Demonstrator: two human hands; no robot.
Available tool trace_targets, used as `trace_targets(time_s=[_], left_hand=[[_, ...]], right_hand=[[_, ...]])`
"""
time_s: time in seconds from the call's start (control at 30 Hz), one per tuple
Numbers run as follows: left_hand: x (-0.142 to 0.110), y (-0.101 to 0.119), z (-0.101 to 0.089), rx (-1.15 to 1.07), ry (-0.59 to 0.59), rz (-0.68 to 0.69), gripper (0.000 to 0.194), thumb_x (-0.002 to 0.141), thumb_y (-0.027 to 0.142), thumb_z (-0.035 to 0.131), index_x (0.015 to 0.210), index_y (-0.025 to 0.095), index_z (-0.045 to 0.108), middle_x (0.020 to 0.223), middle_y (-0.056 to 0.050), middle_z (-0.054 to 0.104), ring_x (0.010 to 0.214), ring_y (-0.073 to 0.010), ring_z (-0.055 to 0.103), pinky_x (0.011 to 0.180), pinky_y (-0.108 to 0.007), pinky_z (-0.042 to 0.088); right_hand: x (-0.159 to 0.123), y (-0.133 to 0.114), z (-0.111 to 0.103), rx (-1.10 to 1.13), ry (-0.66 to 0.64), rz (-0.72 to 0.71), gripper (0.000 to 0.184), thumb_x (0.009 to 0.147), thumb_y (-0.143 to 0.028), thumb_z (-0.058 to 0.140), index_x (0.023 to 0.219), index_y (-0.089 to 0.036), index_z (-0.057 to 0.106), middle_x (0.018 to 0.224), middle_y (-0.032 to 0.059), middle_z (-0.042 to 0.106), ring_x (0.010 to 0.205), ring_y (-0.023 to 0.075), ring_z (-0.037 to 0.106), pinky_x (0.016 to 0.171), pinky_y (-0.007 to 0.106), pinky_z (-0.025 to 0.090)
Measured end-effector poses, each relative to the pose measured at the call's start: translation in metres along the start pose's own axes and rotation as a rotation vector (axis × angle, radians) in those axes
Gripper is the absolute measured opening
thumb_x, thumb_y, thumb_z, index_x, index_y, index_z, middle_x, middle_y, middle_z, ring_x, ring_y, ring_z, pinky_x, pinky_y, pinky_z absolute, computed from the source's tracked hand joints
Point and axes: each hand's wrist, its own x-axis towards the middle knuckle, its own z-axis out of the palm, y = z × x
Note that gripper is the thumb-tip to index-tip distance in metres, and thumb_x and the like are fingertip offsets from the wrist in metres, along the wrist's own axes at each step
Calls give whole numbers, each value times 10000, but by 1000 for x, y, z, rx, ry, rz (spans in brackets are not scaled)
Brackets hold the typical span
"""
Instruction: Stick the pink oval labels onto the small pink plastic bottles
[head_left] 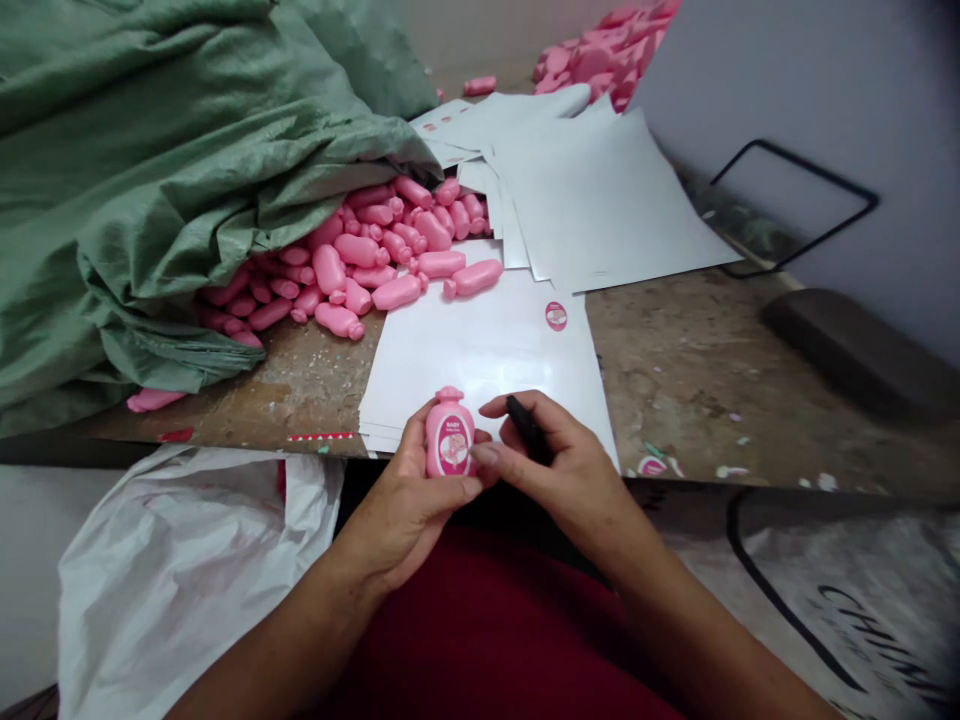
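A small pink bottle (438,440) stands upright in my left hand (405,500), with my fingers and thumb wrapped round its lower part. Its front carries an oval label (454,446) printed "BABY". My right hand (559,450) is closed round a short black tool (529,428) whose kind I cannot make out. The right thumb touches the label's right edge. Beneath and beyond both hands lies a stack of white sheets (480,345), its top sheet bearing one round pink sticker (556,316).
Many pink bottles (367,250) spill from a green sack (225,150) at the left. More white sheets (600,190) lie behind, near a black wire frame (795,175). A dark rounded object (862,350) rests at the right. White plastic bags (195,560) hang below the worn table edge (750,440).
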Motion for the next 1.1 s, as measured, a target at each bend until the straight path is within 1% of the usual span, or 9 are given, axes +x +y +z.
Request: trace_targets(time_s=[0.13,0.37,0.53,0.63,0.73,0.87,0.97,1.03,1.1], left_hand=[[-3,-2,2,64,-31,-9,713,689,8,730,1314,261,497,1004,3,661,938,-115,615,920,-260,457],[-7,4,-7,76,-85,-108,576,718,36,757,1239,222,596,1035,-46,685,932,-161,668,856,-301,529],[-3,8,-9,-51,-85,-183,379,854,248,712,1204,161,595,1037,-116,712,887,-204,716,798,-331,567],[-8,17,-23,-31,-28,-146,359,906,365,646,1205,172,596,1030,-132,724,866,-219,720,758,-338,571],[-31,38,-60,244,146,-9,369,867,403,688,1160,183,647,1012,-123,739,856,-218,712,751,-307,551],[-89,73,-118,954,578,184,415,792,472,741,1114,211,716,1150,-104,727,1083,-254,653,933,-292,482],[-114,91,-140,1387,874,195,503,724,580,717,1078,224,727,1198,-100,716,1147,-329,617,958,-375,474],[-106,96,-139,1521,909,177,545,697,663,650,1033,241,724,1156,-86,730,1047,-341,657,842,-401,515],[-76,94,-124,1574,781,270,544,733,698,581,1045,272,712,1129,-57,733,939,-306,685,742,-380,526]], right_hand=[[6,-2,6,-43,-9,-47,394,650,-347,814,961,-249,593,869,-28,631,750,148,572,673,265,467],[15,-4,4,67,-47,-13,310,802,-465,694,725,-213,530,651,-50,485,607,113,450,562,250,386],[19,0,0,45,43,-61,276,809,-445,679,732,-214,550,699,-37,495,653,123,455,605,264,381],[19,2,-7,-32,77,-81,246,788,-444,688,752,-222,588,693,-29,501,632,130,436,574,274,349],[19,6,-19,-48,147,-39,304,743,-514,739,775,-236,619,644,-33,452,568,125,360,510,285,268],[25,15,-34,32,241,51,318,758,-547,761,817,-260,639,645,-20,434,558,125,349,508,319,225],[30,18,-38,43,294,43,338,725,-532,795,819,-249,637,639,-24,443,551,123,353,509,315,240],[33,19,-41,16,336,-19,384,703,-566,775,829,-235,629,654,-38,453,544,112,341,500,283,253],[38,21,-49,-35,337,-70,375,760,-566,717,884,-222,634,678,-38,482,554,110,375,511,264,301]])
